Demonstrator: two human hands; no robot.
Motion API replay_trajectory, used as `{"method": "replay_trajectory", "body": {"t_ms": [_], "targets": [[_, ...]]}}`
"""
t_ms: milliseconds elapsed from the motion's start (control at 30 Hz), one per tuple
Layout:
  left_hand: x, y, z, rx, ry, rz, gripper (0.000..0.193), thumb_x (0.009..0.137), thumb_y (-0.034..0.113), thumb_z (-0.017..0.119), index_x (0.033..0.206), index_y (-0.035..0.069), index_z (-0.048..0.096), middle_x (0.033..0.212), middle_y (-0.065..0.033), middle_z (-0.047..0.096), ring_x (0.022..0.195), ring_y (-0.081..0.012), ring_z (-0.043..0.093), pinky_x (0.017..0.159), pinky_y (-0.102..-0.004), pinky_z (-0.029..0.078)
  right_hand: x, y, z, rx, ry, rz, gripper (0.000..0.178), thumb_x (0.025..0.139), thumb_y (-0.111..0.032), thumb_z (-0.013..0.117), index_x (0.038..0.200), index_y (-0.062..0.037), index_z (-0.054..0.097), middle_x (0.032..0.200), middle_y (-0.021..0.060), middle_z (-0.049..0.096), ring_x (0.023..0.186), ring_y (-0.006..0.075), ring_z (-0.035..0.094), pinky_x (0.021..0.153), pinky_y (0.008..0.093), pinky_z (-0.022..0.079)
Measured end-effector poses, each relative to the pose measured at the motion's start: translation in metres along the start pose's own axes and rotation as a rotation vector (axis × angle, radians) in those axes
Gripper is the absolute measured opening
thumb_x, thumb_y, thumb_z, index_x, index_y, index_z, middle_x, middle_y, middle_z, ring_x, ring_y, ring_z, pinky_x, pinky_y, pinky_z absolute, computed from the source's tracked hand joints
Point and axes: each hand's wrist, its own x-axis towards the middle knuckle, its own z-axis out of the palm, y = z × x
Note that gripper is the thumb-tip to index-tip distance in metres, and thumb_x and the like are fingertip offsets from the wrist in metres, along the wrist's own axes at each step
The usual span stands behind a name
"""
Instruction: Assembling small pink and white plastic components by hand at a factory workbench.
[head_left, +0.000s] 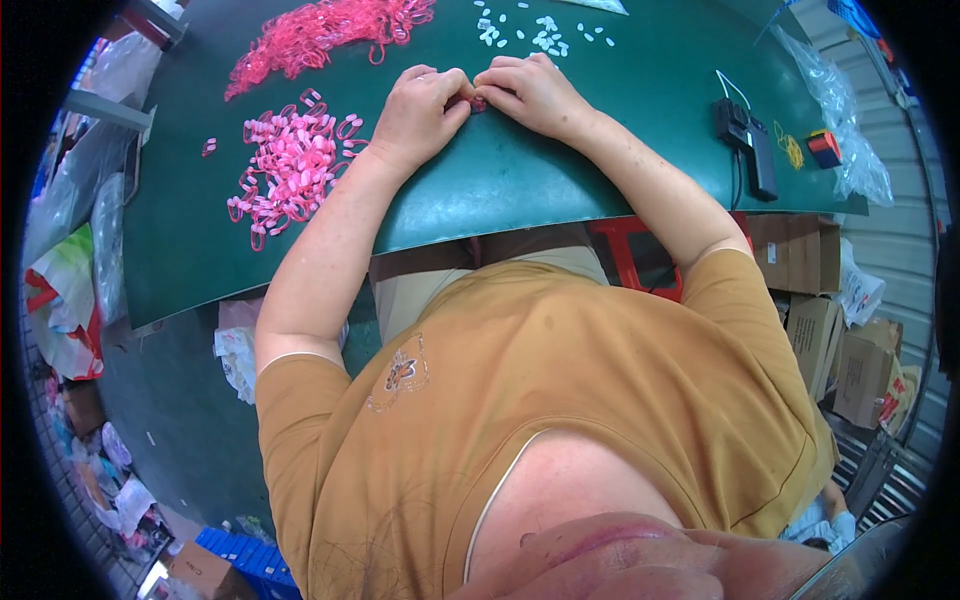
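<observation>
Over the green tabletop (480, 170), my left hand (422, 112) and my right hand (532, 95) meet with fingertips pinched together. Between them is a small red elastic hair tie (478, 104), mostly covered by the fingers. Beyond my left hand lies a tangled heap of red elastic loops (320, 40). Left of my left forearm is a pile of pink elastic hair ties (295, 165) with pale oval pieces on them. A single hair tie (209, 147) rests apart from that pile. Past my right hand, small white oval pieces (548, 38) are scattered.
At the table's right are a black power strip (762, 165), yellow elastic bands (789, 146), a red-and-black block (824, 149) and clear plastic wrap (850, 140). Cardboard boxes (795, 250) and a red stool (625, 255) stand below. A metal bracket (108, 110) juts in at left.
</observation>
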Motion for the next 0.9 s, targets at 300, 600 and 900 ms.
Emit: {"method": "replay_trajectory", "body": {"t_ms": [300, 600, 900], "targets": [[0.001, 0.003, 0.0, -0.011, 0.021, 0.064, 0.008, 0.088, 0.009, 0.071, 0.093, 0.009, 0.065, 0.084, -0.0099, 0.072, 0.085, -0.0314, 0.072, 0.106, -0.0475, 0.051, 0.002, -0.003, -0.007, -0.124, -0.152, -0.036, 0.024, 0.105, -0.032, 0.062, 0.114, -0.0179, 0.08, 0.103, 0.001, 0.072, 0.098, 0.0209, 0.071, 0.097, 0.0433, 0.043], [-0.001, 0.001, 0.001, 0.045, 0.018, 0.083, 0.008, 0.089, 0.01, 0.073, 0.092, 0.01, 0.066, 0.084, -0.0072, 0.073, 0.085, -0.0277, 0.073, 0.106, -0.0476, 0.051, 0.019, 0.019, -0.016, 0.019, -0.324, 0.077, 0.026, 0.101, -0.036, 0.067, 0.116, -0.0199, 0.08, 0.112, 0.0022, 0.074, 0.105, 0.0245, 0.072, 0.096, 0.0438, 0.052], [-0.001, -0.001, 0.001, 0.065, 0.005, 0.072, 0.007, 0.089, 0.011, 0.073, 0.092, 0.011, 0.067, 0.082, -0.0058, 0.073, 0.084, -0.026, 0.073, 0.107, -0.0466, 0.05, 0.025, 0.007, -0.019, -0.029, -0.355, 0.058, 0.024, 0.101, -0.032, 0.066, 0.111, -0.0169, 0.081, 0.105, 0.0023, 0.074, 0.098, 0.0233, 0.073, 0.096, 0.0408, 0.055]]}}
